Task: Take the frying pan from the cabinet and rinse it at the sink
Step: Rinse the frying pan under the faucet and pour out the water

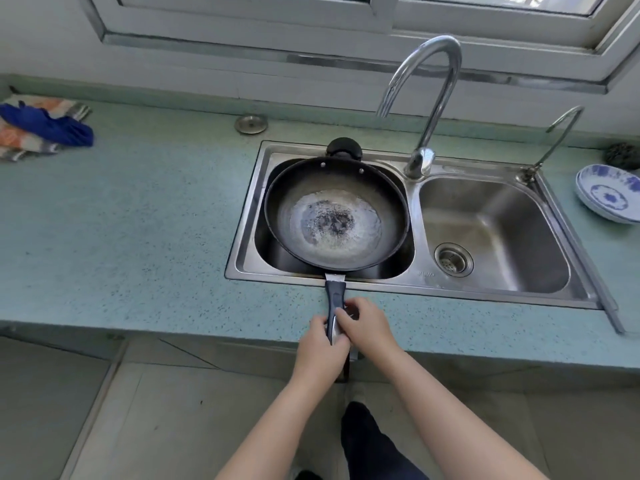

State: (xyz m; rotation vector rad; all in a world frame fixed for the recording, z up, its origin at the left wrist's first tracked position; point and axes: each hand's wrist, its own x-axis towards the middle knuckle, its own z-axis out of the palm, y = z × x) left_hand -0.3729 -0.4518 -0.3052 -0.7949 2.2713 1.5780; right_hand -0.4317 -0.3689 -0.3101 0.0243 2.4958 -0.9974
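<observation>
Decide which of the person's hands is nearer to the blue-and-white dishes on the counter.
Right. The blue-and-white dishes lie up and right of both hands. The right hand grips the frying pan's handle on that side; the left hand grips it on the far side.

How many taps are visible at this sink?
2. A large gooseneck tap stands behind the middle divider of the sink. A smaller thin tap stands at its right rear corner. None appears hidden.
</observation>
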